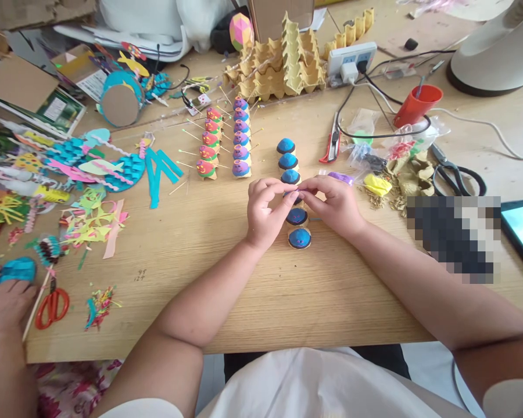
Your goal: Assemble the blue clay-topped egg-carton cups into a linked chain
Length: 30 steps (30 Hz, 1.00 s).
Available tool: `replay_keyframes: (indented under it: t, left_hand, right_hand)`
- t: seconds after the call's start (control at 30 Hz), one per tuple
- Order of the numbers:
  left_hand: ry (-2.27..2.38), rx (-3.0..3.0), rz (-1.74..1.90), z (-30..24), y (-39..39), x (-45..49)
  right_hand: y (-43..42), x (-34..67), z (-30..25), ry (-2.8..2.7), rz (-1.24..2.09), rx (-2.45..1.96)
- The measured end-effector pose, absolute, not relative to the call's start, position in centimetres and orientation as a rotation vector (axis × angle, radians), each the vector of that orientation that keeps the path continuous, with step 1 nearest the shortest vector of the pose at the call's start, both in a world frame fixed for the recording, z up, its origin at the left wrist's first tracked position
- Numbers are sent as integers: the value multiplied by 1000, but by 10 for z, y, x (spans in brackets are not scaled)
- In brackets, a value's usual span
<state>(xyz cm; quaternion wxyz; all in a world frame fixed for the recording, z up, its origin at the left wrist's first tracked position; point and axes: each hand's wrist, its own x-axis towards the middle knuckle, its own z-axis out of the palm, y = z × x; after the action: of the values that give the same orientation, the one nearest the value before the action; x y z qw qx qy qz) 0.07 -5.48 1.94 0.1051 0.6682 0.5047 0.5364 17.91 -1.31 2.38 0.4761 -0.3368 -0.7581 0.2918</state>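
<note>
A column of several egg-carton cups topped with blue domes (286, 145) with dark rims runs toward me. The nearest blue dome (300, 238) carries small reddish marks. Over the middle of this column, my left hand (265, 212) and my right hand (335, 203) meet fingertip to fingertip, both pinched. Something tiny and purplish seems to be between them, too small to name. The hands partly cover one dome beneath. A lump of purple clay (340, 178) lies just beyond my right hand, with yellow clay (377, 185) farther right.
Finished-looking red-green (209, 139) and purple-blue (241, 139) cup columns with pins stand left of centre. A red utility knife (332, 139), black scissors (455, 174), red cup (418, 105) and power strip (352, 60) are right. Another person's hand (6, 302) rests far left near red-handled scissors (52, 305).
</note>
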Motion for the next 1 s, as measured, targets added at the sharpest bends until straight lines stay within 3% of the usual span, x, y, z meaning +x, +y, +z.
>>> replay_keyframes:
  t: [0.17, 0.53, 1.0]
  left_hand:
    - [1508, 1947, 1591, 16, -53, 0]
    - [1474, 1836, 1639, 11, -52, 0]
    - [1380, 1759, 1725, 7, -49, 0]
  right_hand:
    - [-14, 180, 24, -1817, 834, -810]
    - [-13, 176, 25, -1416, 1484, -720]
    - [-11, 175, 28, -1197, 1534, -783]
